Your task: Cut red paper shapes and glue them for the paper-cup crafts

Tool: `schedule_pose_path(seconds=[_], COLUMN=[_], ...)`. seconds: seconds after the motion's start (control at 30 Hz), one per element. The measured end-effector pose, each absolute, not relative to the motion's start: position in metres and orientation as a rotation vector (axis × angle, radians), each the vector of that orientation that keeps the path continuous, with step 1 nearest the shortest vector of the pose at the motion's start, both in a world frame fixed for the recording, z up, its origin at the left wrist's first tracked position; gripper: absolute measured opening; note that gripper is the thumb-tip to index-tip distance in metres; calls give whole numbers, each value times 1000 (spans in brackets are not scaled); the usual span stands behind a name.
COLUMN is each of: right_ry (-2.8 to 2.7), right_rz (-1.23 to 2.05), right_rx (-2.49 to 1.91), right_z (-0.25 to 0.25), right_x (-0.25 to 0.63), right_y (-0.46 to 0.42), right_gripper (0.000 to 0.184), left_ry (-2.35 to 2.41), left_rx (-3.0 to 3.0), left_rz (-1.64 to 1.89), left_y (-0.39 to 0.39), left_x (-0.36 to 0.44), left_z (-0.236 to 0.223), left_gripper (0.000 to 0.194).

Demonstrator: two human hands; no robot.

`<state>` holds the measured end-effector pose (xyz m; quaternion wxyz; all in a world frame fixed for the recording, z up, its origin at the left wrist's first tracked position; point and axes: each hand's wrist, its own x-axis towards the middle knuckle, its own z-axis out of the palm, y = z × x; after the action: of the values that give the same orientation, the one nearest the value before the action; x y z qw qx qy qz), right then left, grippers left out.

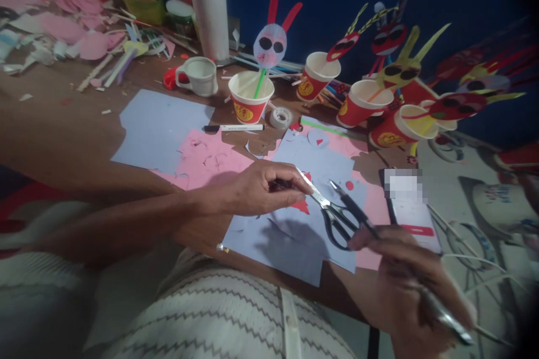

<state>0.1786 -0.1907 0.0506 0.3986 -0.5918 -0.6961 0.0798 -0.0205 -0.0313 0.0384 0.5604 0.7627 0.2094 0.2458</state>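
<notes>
My left hand (269, 188) is closed in a pinch at the blade end of a pair of scissors (322, 201), whose black handles point toward my right hand. My right hand (416, 280) is wrapped round a black and silver pen (356, 208), its tip above the paper. Its fingertips are close to a scissors handle loop; whether they touch it I cannot tell. Under the scissors are pale blue paper (278, 241) and a red paper scrap (301, 206). A small red paper disc (349, 185) rests near the pen tip.
Paper cups with straw-mounted paper faces, such as a red cup (251, 104), line the back. A marker (236, 128) and a tape roll (281, 118) sit before them. A phone (410, 207) lies at right, a white mug (200, 76) behind, paper scraps (88, 39) at far left.
</notes>
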Motion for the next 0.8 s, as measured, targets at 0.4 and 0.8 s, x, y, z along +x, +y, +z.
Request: schedule_pose_path(seconds=[0.4, 0.8], right_ry=[-1981, -2107], right_rz=[395, 135], right_rx=[-1474, -1442], right_z=[44, 33], right_x=[129, 121], right_y=[-174, -159], right_gripper=[18, 9], left_ry=[478, 471], left_rx=[1793, 1757], left_rz=[574, 590], left_y=[-32, -32], left_x=[-19, -18], left_z=[39, 36], left_gripper=[14, 13])
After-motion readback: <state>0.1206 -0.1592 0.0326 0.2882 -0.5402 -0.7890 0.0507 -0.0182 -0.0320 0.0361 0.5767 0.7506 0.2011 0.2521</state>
